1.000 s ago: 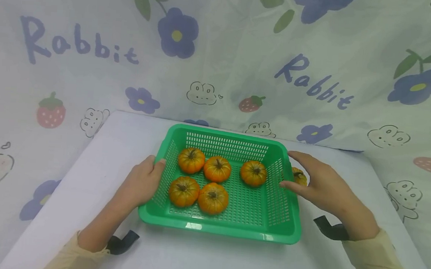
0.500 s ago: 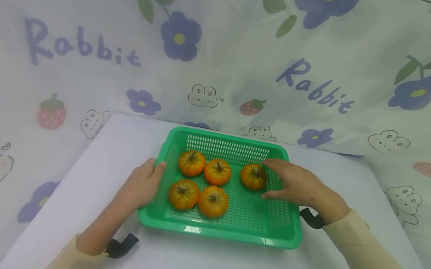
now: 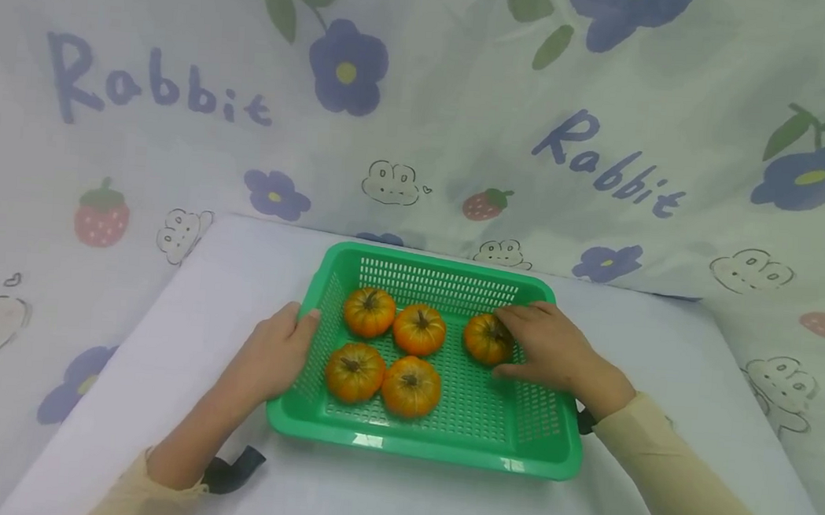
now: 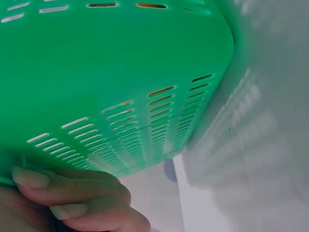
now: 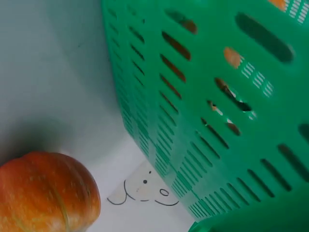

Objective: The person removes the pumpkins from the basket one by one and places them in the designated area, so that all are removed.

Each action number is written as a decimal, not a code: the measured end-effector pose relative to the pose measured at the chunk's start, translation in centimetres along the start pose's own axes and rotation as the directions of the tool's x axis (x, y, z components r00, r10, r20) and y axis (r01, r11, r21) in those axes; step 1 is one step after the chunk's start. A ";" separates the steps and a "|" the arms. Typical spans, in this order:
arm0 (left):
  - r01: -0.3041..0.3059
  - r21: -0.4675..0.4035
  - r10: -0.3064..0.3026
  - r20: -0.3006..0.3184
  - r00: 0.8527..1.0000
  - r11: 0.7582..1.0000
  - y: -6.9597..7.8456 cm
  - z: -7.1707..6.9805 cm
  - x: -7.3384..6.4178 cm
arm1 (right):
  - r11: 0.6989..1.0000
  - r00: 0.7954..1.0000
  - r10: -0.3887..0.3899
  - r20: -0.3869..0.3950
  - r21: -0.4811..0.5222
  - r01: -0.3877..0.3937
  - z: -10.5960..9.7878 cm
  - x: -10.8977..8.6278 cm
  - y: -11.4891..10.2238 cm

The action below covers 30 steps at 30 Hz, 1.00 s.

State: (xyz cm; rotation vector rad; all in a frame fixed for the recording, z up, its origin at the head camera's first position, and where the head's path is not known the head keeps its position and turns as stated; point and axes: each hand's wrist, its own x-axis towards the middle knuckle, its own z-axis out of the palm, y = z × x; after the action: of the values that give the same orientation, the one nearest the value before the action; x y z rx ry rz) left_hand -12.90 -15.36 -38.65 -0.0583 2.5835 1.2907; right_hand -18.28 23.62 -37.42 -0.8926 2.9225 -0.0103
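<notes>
A green plastic basket (image 3: 429, 451) with slotted walls stands on the white table. Several small orange pumpkins lie inside, four of them grouped at the left as two pairs, a back pair (image 3: 419, 330) and a front pair (image 3: 411, 387). At the basket's left rim my left hand (image 3: 275, 355) grips, its fingers (image 4: 91, 188) curled beneath the edge outside the wall. My right hand (image 3: 556, 349) reaches over the right wall, fingers and thumb spread at the right side of a lone pumpkin (image 3: 484, 341). Its fingertips overlap that pumpkin's edge.
Outside the basket, another pumpkin (image 5: 48, 193) sits on the table beside the right wall; the right arm hides it in the head view. A patterned cloth (image 3: 435, 117) hangs behind the table.
My right hand has moved left from outside the right wall into the basket, up to the lone pumpkin. The left hand keeps its hold on the rim.
</notes>
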 end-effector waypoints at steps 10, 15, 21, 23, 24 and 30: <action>0.031 0.068 -0.030 -0.010 1.000 0.997 0.1 0.2 0.0 | 0.993 1.000 0.000 0.011 -0.117 0.001 0.6 0.0 -0.2; 0.037 0.054 -0.037 -0.009 0.999 0.998 0.2 0.0 -0.1 | 0.993 1.000 -0.008 -0.029 -0.121 0.004 0.7 0.1 -0.3; 0.031 0.062 -0.031 -0.002 1.000 0.998 0.4 0.0 -0.1 | 0.995 0.999 0.000 -0.041 -0.104 -0.005 0.7 0.0 -0.3; 0.034 0.064 -0.034 -0.002 0.999 0.997 0.5 -0.1 -0.1 | 0.995 0.999 0.002 -0.037 -0.099 -0.006 0.7 0.0 -0.3; 0.036 0.066 -0.035 -0.002 0.999 0.997 0.4 -0.1 -0.1 | 0.995 0.999 0.001 -0.036 -0.100 -0.005 0.7 0.0 -0.3; 0.035 0.064 -0.036 0.012 0.999 0.997 0.3 -0.2 -0.1 | 0.994 1.000 -0.002 -0.026 -0.111 -0.001 0.6 0.1 -0.5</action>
State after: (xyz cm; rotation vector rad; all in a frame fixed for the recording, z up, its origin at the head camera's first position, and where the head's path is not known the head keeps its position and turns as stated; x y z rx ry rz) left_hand -12.85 -15.33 -38.31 -0.0837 2.5985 1.1914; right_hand -18.05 23.16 -38.01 -0.9158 2.9726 0.1431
